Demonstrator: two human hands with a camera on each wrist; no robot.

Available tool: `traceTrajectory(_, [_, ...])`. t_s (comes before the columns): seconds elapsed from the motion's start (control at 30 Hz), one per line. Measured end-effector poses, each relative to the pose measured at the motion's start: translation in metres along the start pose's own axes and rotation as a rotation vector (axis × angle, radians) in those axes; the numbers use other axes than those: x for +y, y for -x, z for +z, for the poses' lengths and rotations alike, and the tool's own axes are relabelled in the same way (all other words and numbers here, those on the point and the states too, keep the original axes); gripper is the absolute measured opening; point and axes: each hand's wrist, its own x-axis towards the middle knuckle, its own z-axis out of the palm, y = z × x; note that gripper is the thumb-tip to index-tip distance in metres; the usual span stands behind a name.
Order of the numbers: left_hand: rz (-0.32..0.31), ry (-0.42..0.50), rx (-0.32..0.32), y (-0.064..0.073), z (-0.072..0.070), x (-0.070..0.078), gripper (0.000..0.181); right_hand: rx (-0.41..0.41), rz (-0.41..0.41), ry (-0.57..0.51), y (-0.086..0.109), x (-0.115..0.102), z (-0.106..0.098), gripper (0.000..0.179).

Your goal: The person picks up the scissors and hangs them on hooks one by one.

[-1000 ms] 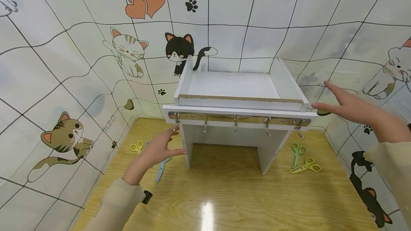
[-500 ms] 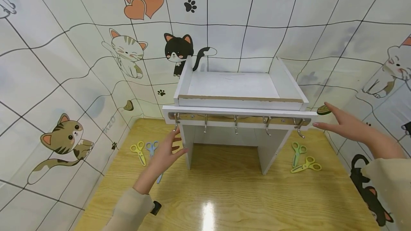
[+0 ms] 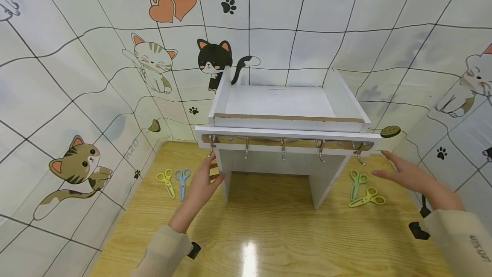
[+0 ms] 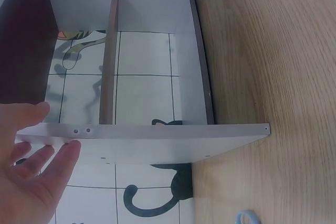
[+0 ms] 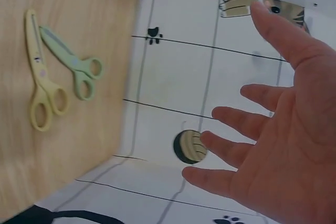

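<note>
A white shelf [image 3: 288,124] with a raised open-topped tray and a front rail of metal hooks [image 3: 283,148] stands on the wooden table. My left hand [image 3: 201,185] is at its left side panel [image 4: 157,132]; in the left wrist view the thumb lies on the inner side of the panel's front edge and the fingers on the outer side. Whether they touch it is unclear. My right hand [image 3: 409,176] hovers right of the shelf, fingers spread and holding nothing. Near it lie green scissors [image 5: 76,65] and yellow scissors [image 5: 42,77].
Left of the shelf, yellow scissors [image 3: 166,183] and blue scissors [image 3: 182,183] lie on the table [image 3: 300,238]. A cat-printed tile-pattern covering [image 3: 315,7] encloses the back and sides.
My right hand has come down from beside the rail to a lower spot near the scissors. The left hand has shifted slightly to the right, uncovering the blue scissors.
</note>
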Motion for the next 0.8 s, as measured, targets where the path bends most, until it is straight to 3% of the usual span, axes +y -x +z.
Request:
traceTrajectory(0.3, [-0.011, 0.012, 0.037, -0.001, 0.004, -0.004, 0.07, 0.004, -0.017, -0.031, -0.001, 0.018, 0.038, 0.083])
traceTrajectory(0.63, [-0.019, -0.023, 0.11, -0.003, 0.012, -0.006, 0.06, 0.051, -0.039, -0.054, -0.006, 0.024, 0.062, 0.07])
traceTrajectory(0.8, [-0.005, -0.065, 0.13, -0.003, 0.014, -0.006, 0.061, 0.052, -0.001, -0.058, -0.007, 0.027, 0.073, 0.071])
